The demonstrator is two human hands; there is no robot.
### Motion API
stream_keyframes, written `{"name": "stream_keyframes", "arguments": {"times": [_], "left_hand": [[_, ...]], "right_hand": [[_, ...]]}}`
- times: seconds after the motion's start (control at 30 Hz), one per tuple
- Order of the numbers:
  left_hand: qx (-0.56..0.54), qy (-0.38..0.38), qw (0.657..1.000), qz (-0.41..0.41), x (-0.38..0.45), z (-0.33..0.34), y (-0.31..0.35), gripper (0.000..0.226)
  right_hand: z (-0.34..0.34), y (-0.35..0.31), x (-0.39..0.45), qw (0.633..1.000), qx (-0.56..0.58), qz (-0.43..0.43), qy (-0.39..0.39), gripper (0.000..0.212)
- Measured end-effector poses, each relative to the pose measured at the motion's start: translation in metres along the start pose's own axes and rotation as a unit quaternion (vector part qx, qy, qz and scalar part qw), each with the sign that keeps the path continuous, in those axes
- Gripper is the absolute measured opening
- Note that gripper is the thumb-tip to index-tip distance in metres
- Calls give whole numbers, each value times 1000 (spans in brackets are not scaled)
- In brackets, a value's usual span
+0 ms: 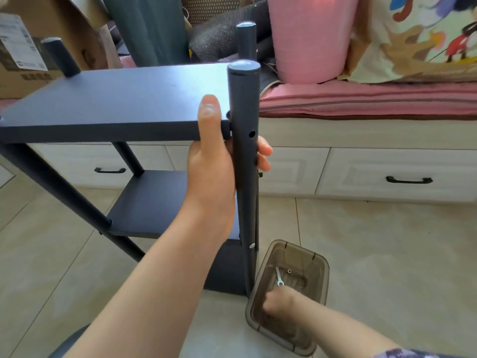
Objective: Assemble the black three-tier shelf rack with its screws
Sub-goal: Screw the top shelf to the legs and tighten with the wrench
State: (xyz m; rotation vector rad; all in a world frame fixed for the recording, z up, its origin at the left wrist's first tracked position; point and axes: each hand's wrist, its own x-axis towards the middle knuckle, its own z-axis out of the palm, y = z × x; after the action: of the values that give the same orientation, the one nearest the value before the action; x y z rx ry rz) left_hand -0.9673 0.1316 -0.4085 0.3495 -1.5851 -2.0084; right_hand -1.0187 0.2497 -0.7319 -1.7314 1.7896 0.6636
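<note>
The black shelf rack stands on the floor with its top shelf (116,99) level and two lower shelves (152,202) below. My left hand (216,161) grips the near right post (244,104), thumb lying on the top shelf's front corner, fingers wrapped round the post. An empty screw hole (252,134) shows in the post beside the shelf; a silver screw head (252,245) sits lower down. My right hand (277,304) reaches down into a brown translucent box (320,264) on the floor; its fingers are hidden. A small wrench (279,277) and a nut-like part (289,271) lie in the box.
White drawer fronts with black handles (409,180) run behind the rack, topped by a pink cushion (361,99). A pink roll (309,40), printed fabric and a cardboard box (31,47) crowd the back. Tiled floor (387,254) surrounds the rack.
</note>
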Motion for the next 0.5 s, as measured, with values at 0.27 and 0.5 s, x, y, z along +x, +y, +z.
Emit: {"name": "stream_keyframes", "arguments": {"times": [0.27,0.5], "left_hand": [[-46,48,995,-75,-11,-6,12,38],[-70,35,993,-85,-21,-10,19,34]], "right_hand": [[-130,21,-135,983,106,34,148,19],[-205,-13,-252,792,309,31,526,15]]}}
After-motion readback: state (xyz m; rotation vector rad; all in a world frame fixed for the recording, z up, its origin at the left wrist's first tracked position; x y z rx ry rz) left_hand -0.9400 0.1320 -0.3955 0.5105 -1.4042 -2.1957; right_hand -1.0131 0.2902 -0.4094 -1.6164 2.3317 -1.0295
